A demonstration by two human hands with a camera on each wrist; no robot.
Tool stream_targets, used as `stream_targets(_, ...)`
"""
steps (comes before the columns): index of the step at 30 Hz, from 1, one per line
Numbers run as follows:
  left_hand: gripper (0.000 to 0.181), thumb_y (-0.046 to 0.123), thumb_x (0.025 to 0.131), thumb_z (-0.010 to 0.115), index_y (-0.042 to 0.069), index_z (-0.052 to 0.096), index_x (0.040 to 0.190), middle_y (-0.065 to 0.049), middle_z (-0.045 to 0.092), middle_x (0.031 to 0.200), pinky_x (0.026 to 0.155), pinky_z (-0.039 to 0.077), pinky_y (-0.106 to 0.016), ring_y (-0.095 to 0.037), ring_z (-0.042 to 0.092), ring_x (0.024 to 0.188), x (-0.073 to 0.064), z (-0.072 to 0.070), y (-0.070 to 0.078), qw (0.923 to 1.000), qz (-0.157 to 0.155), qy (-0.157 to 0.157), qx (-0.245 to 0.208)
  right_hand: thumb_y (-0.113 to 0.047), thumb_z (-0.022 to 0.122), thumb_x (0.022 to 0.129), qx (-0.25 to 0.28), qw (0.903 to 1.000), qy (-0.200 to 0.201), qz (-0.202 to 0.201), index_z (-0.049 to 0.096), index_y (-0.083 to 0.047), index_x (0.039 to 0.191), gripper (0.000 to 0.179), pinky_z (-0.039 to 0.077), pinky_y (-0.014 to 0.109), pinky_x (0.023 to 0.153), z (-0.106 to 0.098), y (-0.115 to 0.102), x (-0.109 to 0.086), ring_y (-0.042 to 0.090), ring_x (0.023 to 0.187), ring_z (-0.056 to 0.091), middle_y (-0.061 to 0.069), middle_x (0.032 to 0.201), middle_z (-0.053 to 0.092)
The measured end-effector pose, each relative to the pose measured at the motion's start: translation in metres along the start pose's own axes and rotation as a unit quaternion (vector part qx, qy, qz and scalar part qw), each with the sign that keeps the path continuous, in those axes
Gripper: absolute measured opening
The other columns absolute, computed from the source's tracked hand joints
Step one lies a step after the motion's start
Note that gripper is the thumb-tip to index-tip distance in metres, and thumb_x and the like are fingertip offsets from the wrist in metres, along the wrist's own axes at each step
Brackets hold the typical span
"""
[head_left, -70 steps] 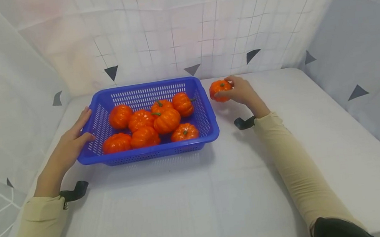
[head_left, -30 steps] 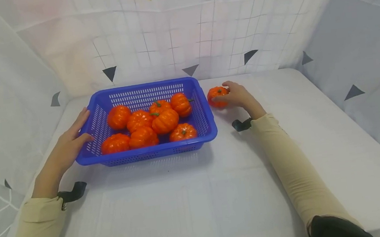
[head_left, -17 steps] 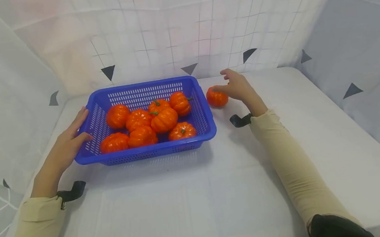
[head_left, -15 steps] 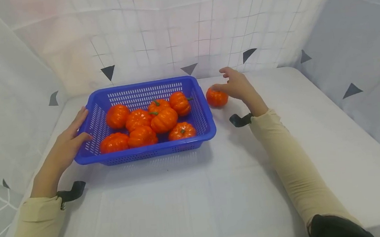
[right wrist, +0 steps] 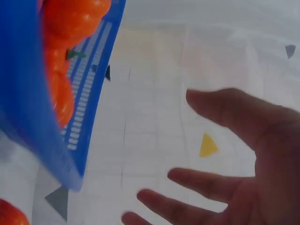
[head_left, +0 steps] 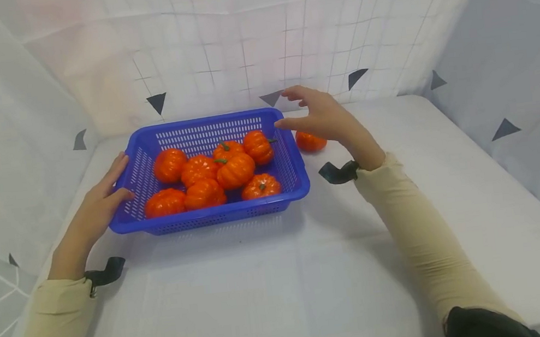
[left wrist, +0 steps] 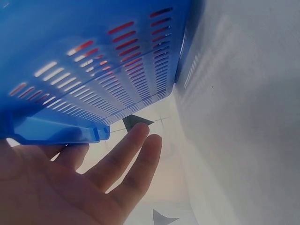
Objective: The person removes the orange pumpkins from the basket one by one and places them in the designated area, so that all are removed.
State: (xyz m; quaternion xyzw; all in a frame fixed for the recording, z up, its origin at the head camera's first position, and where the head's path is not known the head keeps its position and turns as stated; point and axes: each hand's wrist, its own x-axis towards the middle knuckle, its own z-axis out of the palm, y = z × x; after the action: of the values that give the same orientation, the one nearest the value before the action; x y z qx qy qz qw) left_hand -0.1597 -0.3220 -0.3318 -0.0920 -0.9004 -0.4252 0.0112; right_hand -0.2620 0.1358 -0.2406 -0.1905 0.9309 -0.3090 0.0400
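A blue perforated plastic basket (head_left: 215, 214) holds several small orange pumpkins (head_left: 235, 170), some with green stems. At its left end, my left hand (head_left: 96, 208) rests against the rim, thumb over the edge and fingers extended. The left wrist view shows those fingers (left wrist: 133, 173) stretched out beneath the rim. My right hand (head_left: 329, 118) is raised near the basket's far right corner, fingers spread and nothing in them. Below it, one more pumpkin (head_left: 310, 142) lies on the table just outside the basket, its top hidden by the hand; the right wrist view catches part of this pumpkin (right wrist: 11, 219).
White cloth covers the table (head_left: 244, 303). A white sheet (head_left: 237, 40) with grid lines and dark and yellow triangles hangs behind it, and grey-white sheets (head_left: 525, 54) stand at the sides. Black straps (head_left: 339, 172) circle both wrists.
My right hand has let go of the lone pumpkin, leaving it beside the basket. It then rose and moved left toward the basket's corner. My left hand has stayed at the rim.
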Motion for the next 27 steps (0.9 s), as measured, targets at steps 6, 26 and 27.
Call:
stream_targets(6, 0.071, 0.015, 0.105, 0.043, 0.025, 0.012, 0.168, -0.001, 0.002, 0.174, 0.119, 0.003, -0.07, -0.037, 0.0, 0.157, 0.0, -0.001, 0.0, 1.0, 0.0, -0.002, 0.005, -0.043, 0.075, 0.093, -0.013, 0.9934, -0.083, -0.078, 0.047, -0.013, 0.156, 0.076, 0.043, 0.055, 0.111, 0.002, -0.026, 0.007, 0.031, 0.139, 0.048, 0.009, 0.154, 0.051)
stream_targets(26, 0.072, 0.013, 0.104, 0.043, 0.023, 0.012, 0.168, -0.003, 0.002, 0.174, 0.119, 0.001, -0.07, -0.037, -0.001, 0.157, -0.003, -0.002, -0.002, 1.0, 0.001, 0.007, -0.001, -0.046, 0.077, 0.091, -0.087, 0.9675, -0.206, -0.118, 0.054, -0.011, 0.148, 0.071, 0.051, 0.041, 0.1, 0.048, -0.065, 0.053, 0.025, 0.122, 0.055, 0.014, 0.137, 0.061)
stream_targets(27, 0.072, 0.013, 0.104, 0.043, 0.023, 0.012, 0.168, -0.003, 0.002, 0.174, 0.119, 0.002, -0.07, -0.037, -0.001, 0.157, -0.003, -0.002, -0.002, 1.0, 0.0, 0.007, -0.002, -0.047, 0.077, 0.091, -0.092, 0.9658, -0.212, -0.117, 0.054, -0.01, 0.149, 0.072, 0.05, 0.04, 0.101, 0.051, -0.065, 0.054, 0.025, 0.121, 0.055, 0.014, 0.136, 0.061)
